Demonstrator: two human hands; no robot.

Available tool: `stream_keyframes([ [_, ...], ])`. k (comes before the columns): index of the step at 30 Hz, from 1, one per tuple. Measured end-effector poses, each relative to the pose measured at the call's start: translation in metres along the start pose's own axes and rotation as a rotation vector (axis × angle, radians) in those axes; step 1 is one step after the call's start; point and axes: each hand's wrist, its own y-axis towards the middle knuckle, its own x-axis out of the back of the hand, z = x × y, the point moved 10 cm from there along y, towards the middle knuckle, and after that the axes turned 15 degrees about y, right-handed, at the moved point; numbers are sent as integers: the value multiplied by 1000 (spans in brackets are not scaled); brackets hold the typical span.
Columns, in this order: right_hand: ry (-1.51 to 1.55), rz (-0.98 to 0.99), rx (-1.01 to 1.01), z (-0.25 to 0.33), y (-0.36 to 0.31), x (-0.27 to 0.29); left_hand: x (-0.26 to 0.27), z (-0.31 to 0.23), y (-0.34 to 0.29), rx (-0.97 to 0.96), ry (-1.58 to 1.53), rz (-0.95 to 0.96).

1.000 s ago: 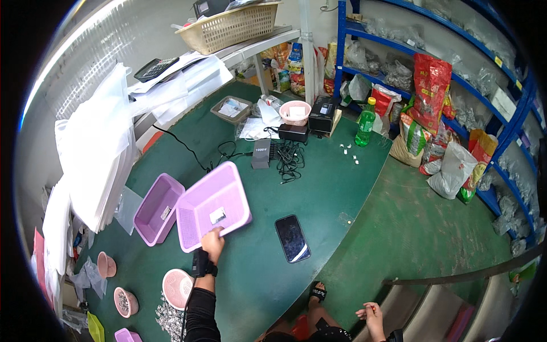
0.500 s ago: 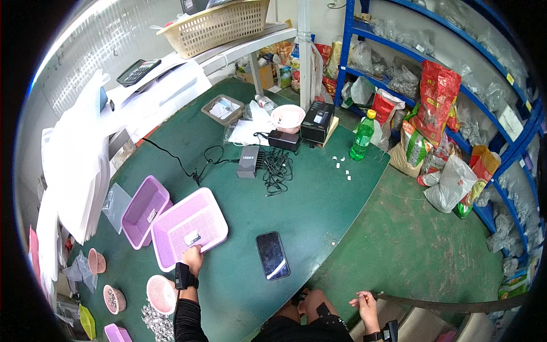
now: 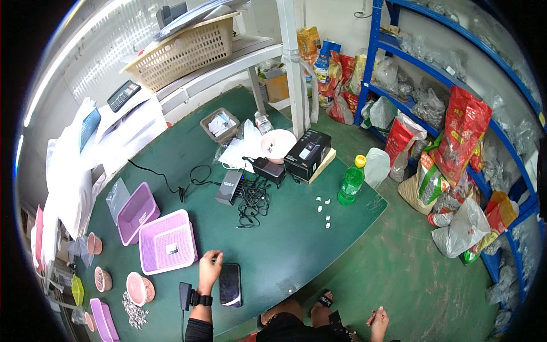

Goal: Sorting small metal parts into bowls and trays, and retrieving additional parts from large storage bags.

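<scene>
My left hand [image 3: 210, 270] is just right of a light purple mesh basket [image 3: 186, 239], its bent fingers slightly apart and nothing visible in them. A small printed card or label [image 3: 172, 248] lies on the basket's floor. Close on the hand's other side, a black smartphone [image 3: 230, 285] rests flat on the green table [image 3: 273, 245]. Low on the right, away from the table, my right hand [image 3: 378, 322] hangs over the floor with loosely curled fingers and nothing visible in it. Behind the mesh basket sits a deeper purple bin [image 3: 152, 212].
Small pink cups [image 3: 140, 288] and a heap of small metallic pieces [image 3: 134, 312] occupy the near left. Black cables [image 3: 254, 206], a black box [image 3: 308, 154] and a green bottle [image 3: 351, 182] stand farther back. Blue shelving [image 3: 393, 94] and sacks [image 3: 462, 128] line the right.
My left hand has let go of the mesh basket's near rim and moved right, towards the phone. The basket now lies straighter beside the bin. The whole view has shifted.
</scene>
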Motion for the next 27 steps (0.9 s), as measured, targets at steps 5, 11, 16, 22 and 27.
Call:
stream_keyframes([
  [5, -81, -35, 92, 38, 69, 25, -61, -110, 42, -156, 3, 202],
  [11, -127, 56, 164, 79, 145, -5, -109, -189, 151, -331, 65, -36],
  [16, -86, 90, 254, 121, 195, -40, -177, -236, 226, -307, 382, 109],
  [22, -214, 246, 263, 181, 225, -105, -161, -195, 201, -129, 254, 7],
  [27, -816, 1133, 156, 168, 203, -194, -96, -200, 72, 84, 92, -345],
])
